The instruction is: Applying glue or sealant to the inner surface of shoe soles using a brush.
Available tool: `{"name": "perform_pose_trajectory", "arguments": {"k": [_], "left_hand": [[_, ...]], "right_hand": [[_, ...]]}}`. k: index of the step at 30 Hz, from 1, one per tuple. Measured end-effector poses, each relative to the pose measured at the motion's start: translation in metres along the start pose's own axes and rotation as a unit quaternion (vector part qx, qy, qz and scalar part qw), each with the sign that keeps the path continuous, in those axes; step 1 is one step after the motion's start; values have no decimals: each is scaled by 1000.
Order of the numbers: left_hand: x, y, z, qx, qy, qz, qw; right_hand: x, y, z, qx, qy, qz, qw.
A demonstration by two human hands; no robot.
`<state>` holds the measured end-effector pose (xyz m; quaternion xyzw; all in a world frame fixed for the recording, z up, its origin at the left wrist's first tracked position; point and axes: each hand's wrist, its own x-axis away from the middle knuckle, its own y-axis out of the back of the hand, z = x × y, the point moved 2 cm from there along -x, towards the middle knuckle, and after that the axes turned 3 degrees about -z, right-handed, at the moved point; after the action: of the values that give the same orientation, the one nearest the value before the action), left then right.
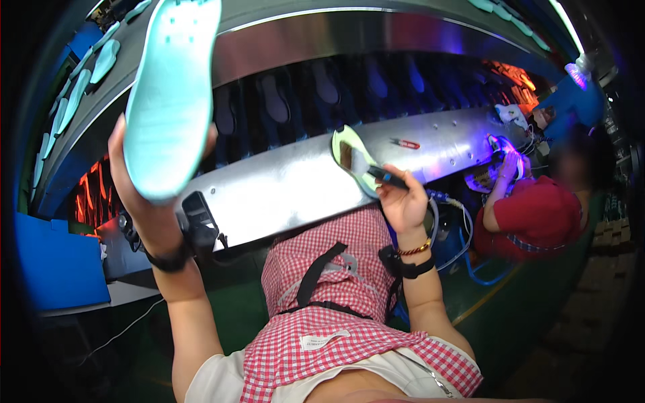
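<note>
My left hand [125,176] is raised at the left, its fingers wrapped round a light turquoise shoe sole [168,111]. The sole stands nearly upright close to the camera and hides most of those fingers. In my right hand [407,207] is a flat brush [385,176] with a black handle and a pale metal band, held between thumb and fingers. Its dark bristles are over a pale green, sole-shaped piece [341,139] lying on the metal ledge [269,181]. Whether the bristles touch that piece I cannot tell.
Small red-handled snips [406,144] lie on the ledge. A black holder [199,218] sits at its left end. Beyond runs a curved conveyor [269,15] carrying turquoise soles [104,62]. A co-worker in red [537,215] works at the right, near cables. Blue boxes [60,262] stand left.
</note>
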<state>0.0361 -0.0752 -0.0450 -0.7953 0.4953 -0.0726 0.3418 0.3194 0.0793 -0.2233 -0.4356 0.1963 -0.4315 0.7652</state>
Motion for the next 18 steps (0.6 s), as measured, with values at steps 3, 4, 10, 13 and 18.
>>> {"name": "perform_pose_trajectory", "arguments": {"k": [3,4,10,13,18], "left_hand": [[-80,-12,-33,26,-38,-11,999],[-106,-12,-37,116,-56,-20,991],[-148,-29,-28,143,45,-125,981],[-156,-76,-35,-144,32,69,987],[-224,-138,-41,-584,52,102,804]], "right_hand": [[-2,4,-11,-7,-23,16,1000],[-3,6,-14,-7,-23,8,1000],[-5,17,-10,-41,-34,18,998],[-4,25,-4,-26,-17,-7,999],[-7,29,-6,-24,-25,-30,999]]}}
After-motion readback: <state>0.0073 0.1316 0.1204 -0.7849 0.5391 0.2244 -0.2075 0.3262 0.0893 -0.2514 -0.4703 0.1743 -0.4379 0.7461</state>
